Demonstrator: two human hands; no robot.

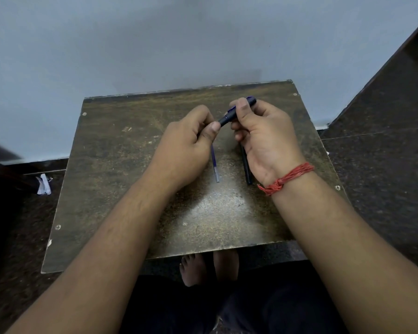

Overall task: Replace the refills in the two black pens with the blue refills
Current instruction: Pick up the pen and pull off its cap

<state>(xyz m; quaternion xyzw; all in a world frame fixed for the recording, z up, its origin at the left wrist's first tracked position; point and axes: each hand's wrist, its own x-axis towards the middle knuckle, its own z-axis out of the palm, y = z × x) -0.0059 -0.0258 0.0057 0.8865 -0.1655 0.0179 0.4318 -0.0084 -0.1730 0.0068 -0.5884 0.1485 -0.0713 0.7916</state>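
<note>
**Both hands on one pen above the desk**

My right hand point(263, 136) holds a dark pen point(237, 112) up over the far part of the desk point(121, 179), thumb and fingers curled round its barrel. The pen slants, its upper end toward the far right, its lower end pointing at my left hand point(186, 145). The barrel looks black with a bluish clip; colour is hard to judge in this light.

Left hand: fingers curled, thumb point(211, 131) and forefinger pinching the lower tip of that same pen. What the rest of the left fingers hold, I cannot tell.

On the desk between my hands lies a blue refill point(215, 165), thin and nearly straight toward me, its far end hidden under the left hand. Just beside it to the right lies a second black pen point(246, 167), roughly parallel, its far end hidden under my right palm. The two are near, not touching.

Red thread band point(285, 178) on my right wrist. Crumpled paper point(44, 184) on the floor, left of the desk. My bare feet point(208, 268) show under the near edge
</note>
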